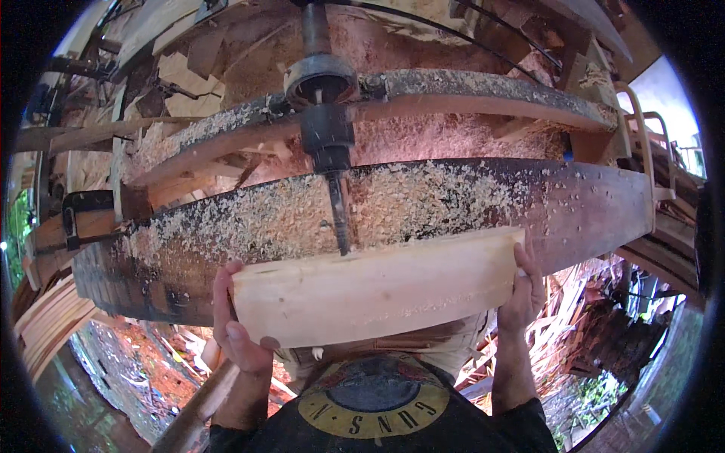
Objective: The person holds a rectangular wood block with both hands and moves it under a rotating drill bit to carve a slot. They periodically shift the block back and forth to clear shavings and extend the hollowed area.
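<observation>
A pale wooden board [377, 291] lies across the near edge of a dark workbench [589, 208], close in front of my body. My left hand [240, 332] grips its left end, thumb on the near corner and fingers along the end. At the opposite end, my right hand [523, 287] is closed round the board's edge. A drill bit [339, 215] in a dark chuck [326, 136] points toward me. Its tip meets the board's far edge, or nearly so; how deep it goes I cannot tell.
Wood chips [279, 208] cover much of the bench around the bit. Behind it runs a chip-strewn beam [483, 94]. A dark clamp-like piece [87, 215] sits at the left. Stacked wooden strips [57, 325] lie at lower left, and a bent pale metal frame [646, 140] stands at right.
</observation>
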`<state>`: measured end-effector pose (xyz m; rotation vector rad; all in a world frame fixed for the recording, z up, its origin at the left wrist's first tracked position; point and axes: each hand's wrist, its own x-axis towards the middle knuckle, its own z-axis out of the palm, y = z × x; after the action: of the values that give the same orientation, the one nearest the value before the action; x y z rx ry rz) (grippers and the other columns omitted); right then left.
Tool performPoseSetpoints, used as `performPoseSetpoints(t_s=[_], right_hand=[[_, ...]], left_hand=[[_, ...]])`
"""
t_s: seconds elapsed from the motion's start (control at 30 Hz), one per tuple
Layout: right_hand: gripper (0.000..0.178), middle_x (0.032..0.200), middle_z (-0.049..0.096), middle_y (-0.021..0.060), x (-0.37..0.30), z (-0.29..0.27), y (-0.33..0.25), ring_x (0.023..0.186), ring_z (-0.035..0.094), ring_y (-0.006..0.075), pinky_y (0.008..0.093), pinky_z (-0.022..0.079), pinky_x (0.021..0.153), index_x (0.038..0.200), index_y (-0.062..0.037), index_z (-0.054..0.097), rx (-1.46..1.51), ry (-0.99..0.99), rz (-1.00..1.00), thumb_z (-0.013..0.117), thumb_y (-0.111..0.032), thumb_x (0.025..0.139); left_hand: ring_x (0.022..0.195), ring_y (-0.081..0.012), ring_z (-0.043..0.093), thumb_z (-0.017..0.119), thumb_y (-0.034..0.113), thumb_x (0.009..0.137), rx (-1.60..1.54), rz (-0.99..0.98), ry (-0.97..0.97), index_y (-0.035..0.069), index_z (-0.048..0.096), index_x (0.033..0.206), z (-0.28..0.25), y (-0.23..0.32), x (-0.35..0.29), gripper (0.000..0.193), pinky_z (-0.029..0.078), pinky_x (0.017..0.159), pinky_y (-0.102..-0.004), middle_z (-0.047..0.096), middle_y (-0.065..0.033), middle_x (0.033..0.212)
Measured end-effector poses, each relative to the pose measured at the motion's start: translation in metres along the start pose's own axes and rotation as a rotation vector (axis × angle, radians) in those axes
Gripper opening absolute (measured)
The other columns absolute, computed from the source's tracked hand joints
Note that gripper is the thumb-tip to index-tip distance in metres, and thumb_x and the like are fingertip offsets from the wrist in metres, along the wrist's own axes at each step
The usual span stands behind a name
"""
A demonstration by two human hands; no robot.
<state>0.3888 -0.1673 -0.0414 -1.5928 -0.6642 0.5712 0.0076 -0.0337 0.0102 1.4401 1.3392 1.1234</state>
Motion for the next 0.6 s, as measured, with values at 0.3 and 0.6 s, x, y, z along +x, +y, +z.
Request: performPoseSetpoints(t_s=[0.3, 0.6], right_hand=[[0.041, 0.157, 0.04, 0.0342, -0.005, -0.018, 0.006, 0.146, 0.042, 0.0433, 0.0517, 0.037, 0.12, 0.127, 0.0082, 0.066, -0.004, -0.055, -0.062, 0.037, 0.001, 0.098], [0.037, 0.156, 0.041, 0.0349, -0.007, -0.027, 0.012, 0.143, 0.045, 0.0447, 0.0536, 0.04, 0.118, 0.127, 0.0069, 0.065, 0.035, 0.0, -0.063, 0.04, -0.003, 0.101]], left_hand=[[0.134, -0.0316, 0.052, 0.063, 0.085, 0.08, 0.071, -0.127, -0.015, -0.008, 0.026, 0.157, 0.0, 0.003, -0.015, 0.126, 0.046, 0.11, -0.0453, 0.044, -0.0223, 0.153], [0.136, -0.0355, 0.051, 0.05, 0.083, 0.09, -0.007, -0.193, -0.095, -0.002, 0.023, 0.16, 0.002, 0.007, -0.012, 0.113, 0.046, 0.111, -0.0508, 0.039, -0.0214, 0.158]])
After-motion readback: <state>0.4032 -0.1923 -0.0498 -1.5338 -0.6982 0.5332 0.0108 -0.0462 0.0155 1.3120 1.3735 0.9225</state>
